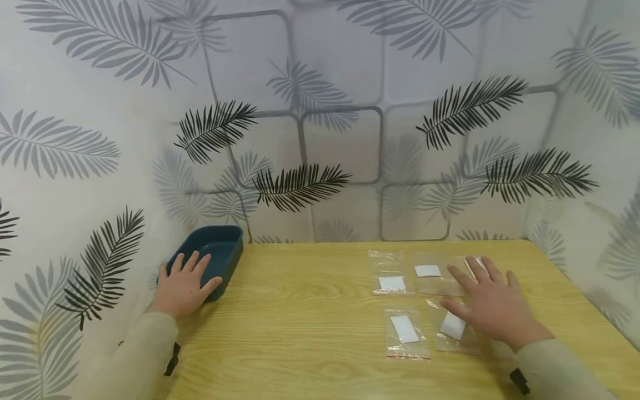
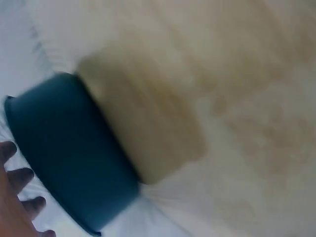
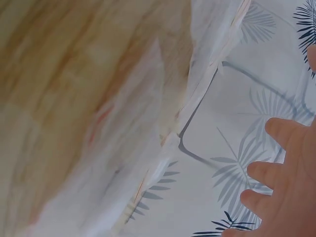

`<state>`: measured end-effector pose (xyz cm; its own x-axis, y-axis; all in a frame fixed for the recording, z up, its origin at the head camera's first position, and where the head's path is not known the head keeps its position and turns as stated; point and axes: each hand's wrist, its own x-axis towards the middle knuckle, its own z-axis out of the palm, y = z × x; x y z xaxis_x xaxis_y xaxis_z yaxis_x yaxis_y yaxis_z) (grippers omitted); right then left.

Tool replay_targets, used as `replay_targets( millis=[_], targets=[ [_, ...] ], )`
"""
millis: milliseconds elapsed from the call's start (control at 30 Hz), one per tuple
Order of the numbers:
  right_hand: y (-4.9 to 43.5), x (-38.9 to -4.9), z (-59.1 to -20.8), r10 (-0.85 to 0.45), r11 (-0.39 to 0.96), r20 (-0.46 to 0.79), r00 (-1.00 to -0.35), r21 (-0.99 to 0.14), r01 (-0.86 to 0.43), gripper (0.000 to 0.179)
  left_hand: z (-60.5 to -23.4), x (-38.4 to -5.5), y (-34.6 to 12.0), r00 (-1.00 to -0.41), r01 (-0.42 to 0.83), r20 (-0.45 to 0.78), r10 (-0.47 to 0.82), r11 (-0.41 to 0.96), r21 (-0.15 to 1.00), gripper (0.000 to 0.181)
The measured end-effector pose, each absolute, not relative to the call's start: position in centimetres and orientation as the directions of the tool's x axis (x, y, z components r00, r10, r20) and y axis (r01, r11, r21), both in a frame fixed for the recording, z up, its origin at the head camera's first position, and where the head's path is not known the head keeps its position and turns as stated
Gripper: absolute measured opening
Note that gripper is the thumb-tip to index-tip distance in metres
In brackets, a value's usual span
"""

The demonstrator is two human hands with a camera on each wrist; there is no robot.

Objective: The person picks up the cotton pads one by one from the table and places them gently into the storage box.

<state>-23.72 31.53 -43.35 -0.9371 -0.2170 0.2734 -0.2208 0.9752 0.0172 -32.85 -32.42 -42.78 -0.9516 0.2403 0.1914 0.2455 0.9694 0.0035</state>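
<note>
A dark teal plastic bin (image 1: 231, 261) stands at the table's left edge. My left hand (image 1: 184, 286) is spread over its near side, fingers apart; in the left wrist view the fingertips (image 2: 34, 206) show beyond the bin's rim (image 2: 54, 197). Whether they touch it, I cannot tell. On the right lie several small clear zip bags (image 1: 407, 351), each with a white piece (image 1: 405, 329) inside where visible. Above the right-hand bags my right hand (image 1: 495, 303) is spread with nothing in it, partly covering them. In the right wrist view its fingers (image 3: 281, 133) extend loosely.
The light wood-grain table (image 1: 300, 322) runs between the bin and the bags. Behind and beside it hangs a pale sheet (image 1: 340, 150) printed with leaves. A dark strap (image 1: 520, 381) shows at the right wrist.
</note>
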Motion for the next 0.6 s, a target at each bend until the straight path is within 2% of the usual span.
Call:
replay_targets(
  millis=[167,300,400,600],
  targets=[
    [31.3,-23.7,-43.4,-0.228,0.973,0.251,-0.941,0.018,-0.231,0.084,-43.9,-32.4,-33.5,-0.954,0.282,0.119,0.274,0.958,0.052,0.073],
    [31.3,-23.8,-43.7,-0.229,0.972,0.24,-0.943,0.008,-0.234,0.085,-43.7,-32.6,-33.3,-0.946,0.32,0.074,0.315,0.945,0.069,0.058],
    [31.4,-23.8,-43.7,-0.223,0.973,0.245,-0.943,0.002,-0.23,0.084,-43.3,-32.9,-33.1,-0.946,0.325,0.035,0.324,0.944,0.063,0.053],
    [31.3,-24.0,-43.4,-0.224,0.973,0.256,-0.94,0.0,-0.232,0.081,-42.8,-33.5,-32.4,-0.946,0.312,-0.07,0.317,0.947,0.073,0.062]
  ],
)
